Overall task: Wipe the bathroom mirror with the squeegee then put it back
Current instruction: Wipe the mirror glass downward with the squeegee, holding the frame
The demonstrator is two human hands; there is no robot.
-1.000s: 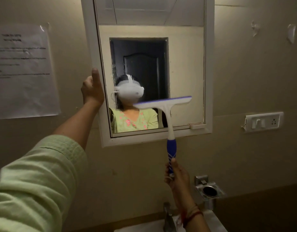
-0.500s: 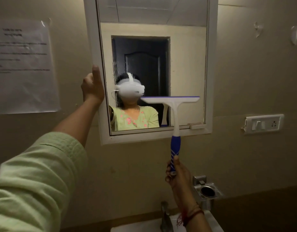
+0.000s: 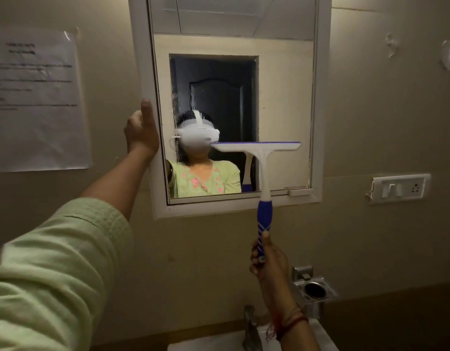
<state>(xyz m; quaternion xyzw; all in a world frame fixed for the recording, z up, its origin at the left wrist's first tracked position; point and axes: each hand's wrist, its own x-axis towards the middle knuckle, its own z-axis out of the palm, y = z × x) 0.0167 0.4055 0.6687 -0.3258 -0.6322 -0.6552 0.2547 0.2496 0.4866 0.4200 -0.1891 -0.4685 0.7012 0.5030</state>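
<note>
We grip the squeegee (image 3: 263, 173) by the very bottom of its blue handle with our right hand (image 3: 268, 262), fingers closed around it, so the white blade bar stands well above that hand, level across the lower right part of the bathroom mirror (image 3: 282, 97). Our left hand (image 3: 141, 133) is wrapped around the mirror's white frame at its left edge, thumb up, steadying it. With the grip so far down the handle, we judge the blade could rock or lift at one end and leave streaks, or twist out of our fingers and drop toward the tap (image 3: 251, 330) and basin just below the right wrist. A smeared, hazy patch shows just to the right of the left thumb, and the stroke could miss it. The frame looks like a hinged cabinet door, so pressing hard could swing it if the left hand eases.
</note>
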